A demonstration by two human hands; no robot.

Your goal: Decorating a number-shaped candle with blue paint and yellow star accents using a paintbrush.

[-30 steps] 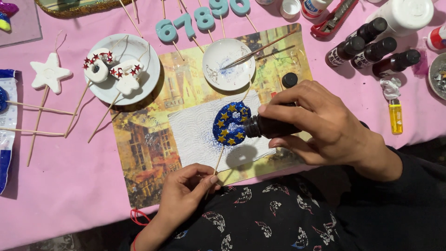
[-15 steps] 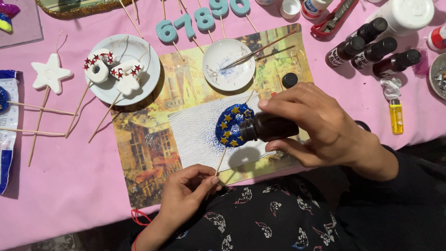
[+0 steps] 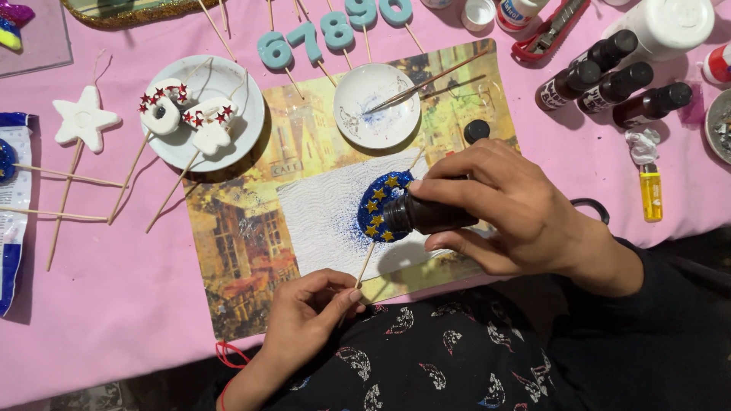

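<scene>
Two hands: right tilts dark bottle over blue ornament.

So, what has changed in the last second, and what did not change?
The right hand brought the dark bottle slightly lower and to the left, over the blue ornament, which tilted a little on its stick. The left hand kept pinching the stick. The plates and other bottles stayed put.

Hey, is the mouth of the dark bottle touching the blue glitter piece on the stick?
Cannot tell. In the head view the dark bottle overlaps the blue glitter piece from above, so contact or gap is hidden.
</scene>
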